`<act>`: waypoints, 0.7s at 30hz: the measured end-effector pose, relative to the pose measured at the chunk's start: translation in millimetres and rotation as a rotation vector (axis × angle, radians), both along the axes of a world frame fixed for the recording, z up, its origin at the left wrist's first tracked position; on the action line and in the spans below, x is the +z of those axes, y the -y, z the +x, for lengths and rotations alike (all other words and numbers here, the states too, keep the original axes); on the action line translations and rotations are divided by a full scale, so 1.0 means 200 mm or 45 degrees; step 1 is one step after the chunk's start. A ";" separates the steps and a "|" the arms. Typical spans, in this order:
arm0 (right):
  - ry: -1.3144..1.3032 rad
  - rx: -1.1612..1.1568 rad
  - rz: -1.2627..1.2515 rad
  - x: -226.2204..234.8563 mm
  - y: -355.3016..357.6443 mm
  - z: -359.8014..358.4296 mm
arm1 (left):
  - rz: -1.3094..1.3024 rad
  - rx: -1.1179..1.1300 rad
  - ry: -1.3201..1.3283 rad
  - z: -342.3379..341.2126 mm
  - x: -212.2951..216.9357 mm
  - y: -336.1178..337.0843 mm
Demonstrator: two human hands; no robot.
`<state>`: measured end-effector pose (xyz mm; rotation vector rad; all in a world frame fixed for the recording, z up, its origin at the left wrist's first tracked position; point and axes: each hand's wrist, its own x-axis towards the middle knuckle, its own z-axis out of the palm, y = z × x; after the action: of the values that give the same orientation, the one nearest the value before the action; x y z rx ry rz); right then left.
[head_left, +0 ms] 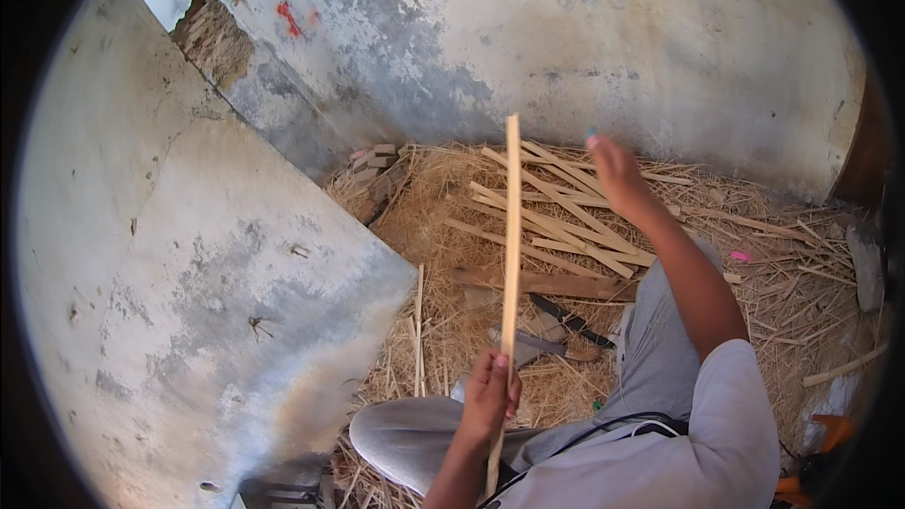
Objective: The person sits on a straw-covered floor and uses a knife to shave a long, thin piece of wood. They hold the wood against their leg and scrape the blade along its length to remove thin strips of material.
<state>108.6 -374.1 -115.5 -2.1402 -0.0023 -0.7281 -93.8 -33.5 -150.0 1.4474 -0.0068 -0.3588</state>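
Observation:
My left hand [490, 392] is wrapped round the lower part of a long pale bamboo strip [512, 245], which stands nearly upright in front of me. The strip's lower end reaches down beside my lap. My right hand [616, 176] is raised to the right of the strip and apart from it, above the far pile. Its fingers look curled, and a small blue spot shows at their tip; I cannot make out what it is. Beneath it lies a loose pile of cut bamboo strips [566, 217], crossing one another on the straw.
A dark blade [569, 320] and a wooden-handled tool [547, 347] lie between my legs, near a brown plank [547, 283]. Shavings and straw [773, 287] cover the ground. Worn plaster walls [226, 302] stand close on the left and ahead. Bricks [375, 160] sit in the corner.

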 end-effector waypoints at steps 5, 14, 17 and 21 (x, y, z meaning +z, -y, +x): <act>-0.277 0.859 -0.427 0.03 -0.48 -0.41 | 0.047 0.107 0.056 0.03 -0.01 -0.04; -0.016 0.954 -0.678 -0.03 -0.55 -0.41 | 0.231 0.156 0.196 0.04 -0.02 -0.04; -0.008 0.886 -0.782 -0.04 -0.56 -0.36 | 0.231 0.170 0.221 0.05 0.00 -0.02; 0.095 0.799 -0.771 0.00 -0.58 -0.31 | 0.200 0.169 0.231 0.11 0.01 -0.03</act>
<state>46.6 -258.5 -116.0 -2.4566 -0.9984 -0.4556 -72.3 -26.5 -148.5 1.6232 -0.0293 -0.1207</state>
